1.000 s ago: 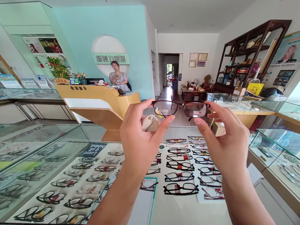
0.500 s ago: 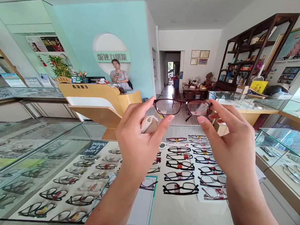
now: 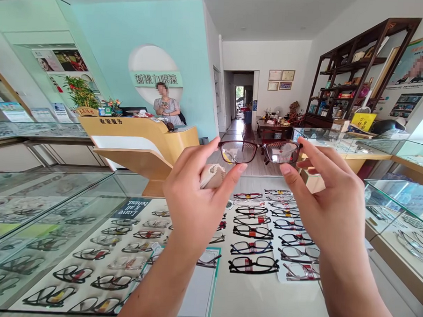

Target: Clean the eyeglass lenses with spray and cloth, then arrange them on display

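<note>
A pair of dark red-framed eyeglasses [image 3: 259,145] is held up in front of me, above a glass display case. My left hand [image 3: 199,195] pinches its left end between thumb and fingers. Tucked in that same palm is a rolled beige cloth [image 3: 211,176]. At the right end of the frame, my right hand [image 3: 331,196] grips with the fingertips, thumb below. Both lenses face me, and a small yellow tag shows by the left lens. Below my hands, rows of folded eyeglasses [image 3: 252,232] lie in the case, many with red or yellow tags.
A person [image 3: 167,107] stands behind a yellow wooden counter [image 3: 135,136] at the back left. Glass cases run along both sides, one of them on the right [image 3: 401,218]. A dark wooden shelf [image 3: 355,66] leans into view at upper right, near a desk [image 3: 274,126].
The eyeglasses have tilted slightly in my hands, and my right hand has moved a little to the right. Both hands keep their hold. The view has shifted slightly.
</note>
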`<state>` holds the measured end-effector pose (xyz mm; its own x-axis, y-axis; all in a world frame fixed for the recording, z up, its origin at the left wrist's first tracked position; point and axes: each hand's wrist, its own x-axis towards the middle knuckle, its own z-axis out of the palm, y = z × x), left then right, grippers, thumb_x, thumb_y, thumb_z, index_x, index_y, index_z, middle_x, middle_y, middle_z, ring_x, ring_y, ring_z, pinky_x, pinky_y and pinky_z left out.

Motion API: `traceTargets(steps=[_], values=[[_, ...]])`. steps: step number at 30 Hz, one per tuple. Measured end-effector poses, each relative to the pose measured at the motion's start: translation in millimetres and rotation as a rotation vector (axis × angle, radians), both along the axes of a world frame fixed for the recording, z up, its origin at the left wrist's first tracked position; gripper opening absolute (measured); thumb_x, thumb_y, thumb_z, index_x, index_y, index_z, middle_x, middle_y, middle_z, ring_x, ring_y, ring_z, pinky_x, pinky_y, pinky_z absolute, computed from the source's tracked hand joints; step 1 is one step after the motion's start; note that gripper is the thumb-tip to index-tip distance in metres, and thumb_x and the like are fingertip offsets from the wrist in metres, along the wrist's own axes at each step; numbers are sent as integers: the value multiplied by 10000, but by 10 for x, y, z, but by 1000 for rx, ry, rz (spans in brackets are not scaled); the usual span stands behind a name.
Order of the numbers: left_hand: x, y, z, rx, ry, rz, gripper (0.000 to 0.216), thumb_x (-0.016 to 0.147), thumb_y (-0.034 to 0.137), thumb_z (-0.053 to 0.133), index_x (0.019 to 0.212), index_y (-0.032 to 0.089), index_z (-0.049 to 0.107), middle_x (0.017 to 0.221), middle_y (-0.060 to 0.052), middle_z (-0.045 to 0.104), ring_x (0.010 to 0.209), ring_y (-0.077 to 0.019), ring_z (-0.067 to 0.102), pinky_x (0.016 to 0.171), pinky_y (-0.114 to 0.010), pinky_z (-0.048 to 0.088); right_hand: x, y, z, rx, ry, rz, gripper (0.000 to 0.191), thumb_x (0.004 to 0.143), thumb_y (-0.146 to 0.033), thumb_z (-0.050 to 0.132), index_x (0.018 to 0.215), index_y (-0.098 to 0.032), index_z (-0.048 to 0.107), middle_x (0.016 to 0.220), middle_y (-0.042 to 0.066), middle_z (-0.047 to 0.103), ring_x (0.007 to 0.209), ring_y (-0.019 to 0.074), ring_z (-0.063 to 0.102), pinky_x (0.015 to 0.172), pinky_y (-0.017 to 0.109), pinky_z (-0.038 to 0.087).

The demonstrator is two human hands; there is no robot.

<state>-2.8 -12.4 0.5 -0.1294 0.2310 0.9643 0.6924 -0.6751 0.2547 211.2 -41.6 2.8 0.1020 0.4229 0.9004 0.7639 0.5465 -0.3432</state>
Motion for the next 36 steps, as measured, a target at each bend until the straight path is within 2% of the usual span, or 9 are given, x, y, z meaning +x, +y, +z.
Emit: traceTargets(steps=[6, 10, 21, 30, 36], values=[[4, -30, 9, 32, 1, 12, 479, 888, 362, 916, 1330, 265, 762, 1205, -68, 784, 1039, -234, 738, 830, -377, 623, -5, -2, 2, 4, 2, -15, 440, 1031, -412, 694, 1463, -331, 711, 1186, 95, 781, 897, 275, 766, 761, 466, 663], [8, -38, 13, 17, 0, 12, 477, 891, 351, 914, 1336, 275, 759, 1209, -63, 781, 988, -224, 730, 811, -379, 618, -16, -23, 14, -16, -1, -46, 446, 1032, -414, 678, 1467, -317, 709, 1184, 95, 788, 903, 281, 772, 751, 465, 662], [1, -21, -7, 24, -3, -1, 481, 896, 373, 910, 1342, 284, 753, 1205, -63, 777, 1034, -238, 736, 819, -392, 629, -37, -71, 41, -52, 2, -72, 483, 1031, -426, 687, 1498, -305, 691, 1225, 97, 784, 944, 284, 775, 800, 475, 663], [4, -53, 14, 57, -5, -36, 482, 894, 343, 921, 1348, 347, 759, 1171, -51, 773, 828, -193, 674, 703, -401, 605, -29, -34, 18, -50, 1, -32, 471, 1043, -434, 669, 1493, -298, 695, 1189, 90, 797, 966, 286, 785, 826, 477, 664], [14, -65, 23, 52, -17, -38, 458, 898, 384, 917, 1328, 356, 763, 1145, -53, 768, 789, -193, 650, 685, -415, 605, -43, -45, 34, -79, 5, -12, 445, 1051, -467, 649, 1457, -297, 713, 1227, 97, 796, 975, 293, 785, 807, 470, 660]])
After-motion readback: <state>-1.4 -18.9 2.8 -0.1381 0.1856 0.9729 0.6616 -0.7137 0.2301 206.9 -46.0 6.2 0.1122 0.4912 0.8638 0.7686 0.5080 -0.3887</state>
